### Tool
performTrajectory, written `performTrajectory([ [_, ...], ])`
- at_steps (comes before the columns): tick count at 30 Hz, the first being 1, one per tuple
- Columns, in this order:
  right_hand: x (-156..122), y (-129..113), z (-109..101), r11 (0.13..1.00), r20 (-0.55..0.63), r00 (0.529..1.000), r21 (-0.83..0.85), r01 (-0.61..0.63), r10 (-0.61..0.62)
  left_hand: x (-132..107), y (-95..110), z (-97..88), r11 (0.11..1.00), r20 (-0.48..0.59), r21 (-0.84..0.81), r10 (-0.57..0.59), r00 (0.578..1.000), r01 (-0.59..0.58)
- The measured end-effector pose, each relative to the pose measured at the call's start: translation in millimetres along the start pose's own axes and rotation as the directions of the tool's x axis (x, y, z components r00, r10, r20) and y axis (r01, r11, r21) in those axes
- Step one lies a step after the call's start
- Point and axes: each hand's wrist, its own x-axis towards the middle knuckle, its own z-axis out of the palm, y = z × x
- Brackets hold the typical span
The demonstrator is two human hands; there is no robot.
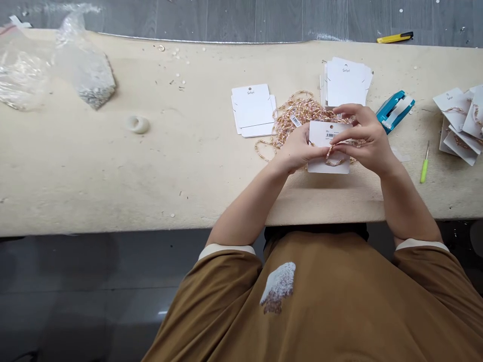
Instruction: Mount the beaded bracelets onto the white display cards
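Observation:
A white jewelry card [318, 164] with a barcode and a punched hole is held up near the table's front edge. My left hand [296, 151] grips its left side, thumb lying across the face. At the right, my right hand [364, 138] pinches a strand of pink and gold beads [334, 160] against the card, and part of the strand loops down over it. Directly behind both hands lies a heap of similar beaded strands [302, 113], partly hidden by the hands and the card.
Blank cards [251, 108] lie left of the heap, and a taller card stack [345, 83] sits behind it. To the right are a teal tape dispenser [395, 111], a green-handled awl [424, 168] and carded strands [458, 125]. A tape roll [138, 124] and plastic bags [90, 75] lie left; a yellow cutter [395, 37] is beyond.

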Motion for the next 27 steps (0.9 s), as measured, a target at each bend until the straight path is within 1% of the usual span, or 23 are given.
performTrajectory([
  [2, 0.0, -0.1, -1.4, 0.998, 0.037, 0.998, 0.029, -0.056, 0.055, 0.3, 1.0, -1.1, 1.0, 0.014, -0.019, 0.018, 1.0, -0.018],
  [4, 0.7, -1.4, -4.6, 0.998, 0.07, 0.995, -0.03, -0.063, 0.064, 1.2, 1.4, -3.6, 0.999, 0.025, -0.048, 0.019, 1.0, -0.018],
  [5, 1.2, -2.4, -6.4, 0.996, 0.091, 0.995, -0.085, -0.037, 0.045, 1.7, 1.4, -5.3, 0.998, 0.027, -0.06, 0.019, 0.999, -0.017],
  [7, 1.4, -4.0, -9.0, 0.983, 0.15, 0.988, -0.169, 0.069, -0.043, 2.7, 1.3, -8.7, 0.997, 0.021, -0.077, 0.025, 0.999, -0.023],
  [9, 0.1, -4.5, -8.1, 0.965, 0.18, 0.974, -0.196, 0.175, -0.14, 3.7, 1.2, -11.1, 0.996, -0.026, -0.071, 0.056, 0.998, -0.058],
  [10, -1.2, -4.4, -6.0, 0.958, 0.171, 0.97, -0.199, 0.207, -0.174, 4.1, 1.2, -11.7, 0.994, -0.07, -0.062, 0.089, 0.994, -0.093],
  [11, -2.6, -4.6, -2.9, 0.955, 0.139, 0.971, -0.198, 0.219, -0.194, 4.5, 1.1, -11.7, 0.988, -0.122, -0.05, 0.137, 0.983, -0.144],
  [12, -4.1, -5.2, 1.2, 0.958, 0.077, 0.977, -0.194, 0.209, -0.198, 4.7, 1.0, -11.2, 0.978, -0.175, -0.031, 0.197, 0.965, -0.206],
  [14, -6.1, -9.0, 11.0, 0.973, -0.124, 0.979, -0.184, 0.139, -0.163, 4.4, 0.4, -8.6, 0.944, -0.258, 0.028, 0.324, 0.91, -0.328],
  [15, -6.6, -12.2, 16.2, 0.978, -0.238, 0.961, -0.185, 0.094, -0.137, 3.7, -0.2, -6.5, 0.925, -0.282, 0.064, 0.376, 0.883, -0.374],
  [16, -6.9, -15.9, 21.5, 0.979, -0.336, 0.934, -0.197, 0.052, -0.117, 2.7, -1.0, -4.0, 0.909, -0.301, 0.1, 0.415, 0.859, -0.405],
  [17, -7.2, -19.8, 26.6, 0.974, -0.401, 0.91, -0.224, 0.019, -0.11, 1.3, -2.1, -1.2, 0.898, -0.318, 0.128, 0.439, 0.84, -0.421],
  [18, -7.6, -23.5, 31.4, 0.964, -0.427, 0.897, -0.266, -0.001, -0.117, -0.4, -3.3, 2.1, 0.892, -0.337, 0.146, 0.451, 0.827, -0.427],
  [19, -8.3, -26.6, 35.9, 0.948, -0.426, 0.895, -0.318, -0.012, -0.132, -2.2, -4.5, 5.5, 0.889, -0.357, 0.155, 0.456, 0.815, -0.43],
  [21, -10.8, -30.1, 43.8, 0.908, -0.393, 0.907, -0.418, -0.028, -0.152, -5.5, -6.7, 12.2, 0.89, -0.393, 0.154, 0.454, 0.8, -0.43],
  [23, -13.7, -30.3, 49.4, 0.889, -0.372, 0.919, -0.454, -0.058, -0.13, -7.5, -7.9, 17.4, 0.896, -0.421, 0.138, 0.439, 0.794, -0.422],
  [25, -15.3, -28.9, 51.8, 0.906, -0.363, 0.928, -0.414, -0.087, -0.077, -7.4, -8.0, 19.4, 0.912, -0.431, 0.095, 0.399, 0.809, -0.399],
  [26, -15.2, -28.0, 51.6, 0.919, -0.365, 0.929, -0.382, -0.095, -0.056, -6.7, -7.7, 19.0, 0.924, -0.423, 0.052, 0.364, 0.83, -0.378],
  [27, -14.6, -27.4, 50.5, 0.93, -0.372, 0.927, -0.356, -0.095, -0.047, -5.7, -7.3, 17.9, 0.936, -0.398, 0.0, 0.322, 0.859, -0.351],
])
